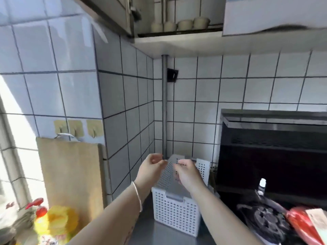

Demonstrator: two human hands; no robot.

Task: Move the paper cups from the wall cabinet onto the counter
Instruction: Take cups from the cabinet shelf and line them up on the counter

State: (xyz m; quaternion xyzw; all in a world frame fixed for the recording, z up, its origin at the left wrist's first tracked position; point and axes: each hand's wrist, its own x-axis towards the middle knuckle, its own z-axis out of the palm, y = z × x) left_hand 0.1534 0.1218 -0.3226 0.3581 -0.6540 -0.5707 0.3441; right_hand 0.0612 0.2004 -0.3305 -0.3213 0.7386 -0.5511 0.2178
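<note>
Both hands [169, 169] loosely curled, empty, above the basket [175, 209]; paper cups [180, 24] blurred in the cabinet [177, 43].

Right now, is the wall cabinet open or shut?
Open. The wall cabinet shows its inside shelf with the paper cups standing in a row, door swung aside at left.

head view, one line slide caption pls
Both hands, left and right, raised empty above a white basket; paper cups wait in the cabinet.
</note>
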